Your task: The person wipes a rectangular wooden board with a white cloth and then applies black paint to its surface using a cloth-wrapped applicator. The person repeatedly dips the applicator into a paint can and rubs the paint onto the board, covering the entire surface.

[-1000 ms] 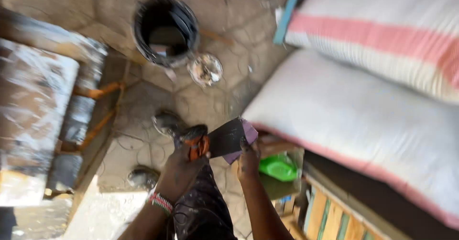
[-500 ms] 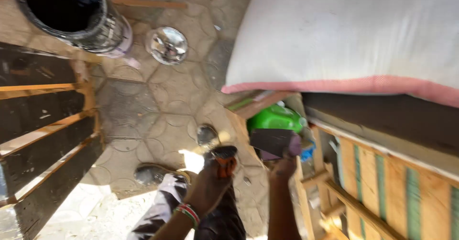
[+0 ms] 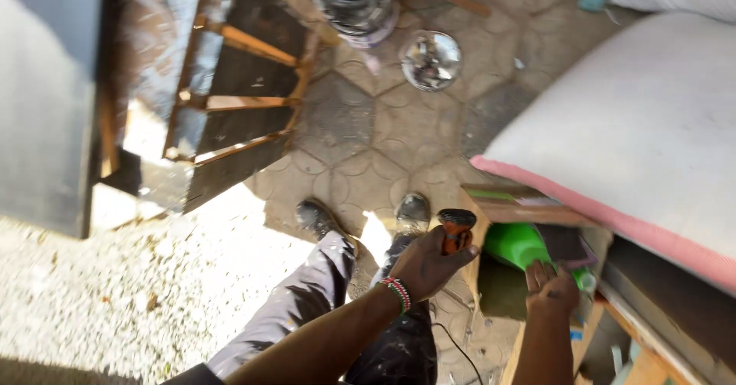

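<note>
Two hands work low in the head view, both belonging to the person looking down. The left hand [image 3: 426, 262], with a red, green and white beaded band at the wrist, is closed around the orange handle of a wide dark-bladed scraper [image 3: 457, 230]; the handle stands up out of the fist, and whether the dark flat piece [image 3: 562, 242] further right is its blade I cannot tell. The right hand [image 3: 550, 287] lies open, palm up and fingers spread, just under that dark piece and against the bright green plastic container [image 3: 523, 245], as if steadying it in the wooden crate [image 3: 512, 206]. One large white sack with a pink edge [image 3: 636, 144] rests over the crate. Two dusty shoes [image 3: 412, 210] stand on the hexagonal paving. One dark round bucket [image 3: 354, 0] sits at the top, with one shiny round metal lid [image 3: 431, 59] just beside it. One wooden frame [image 3: 239, 98] leans to the left
</note>
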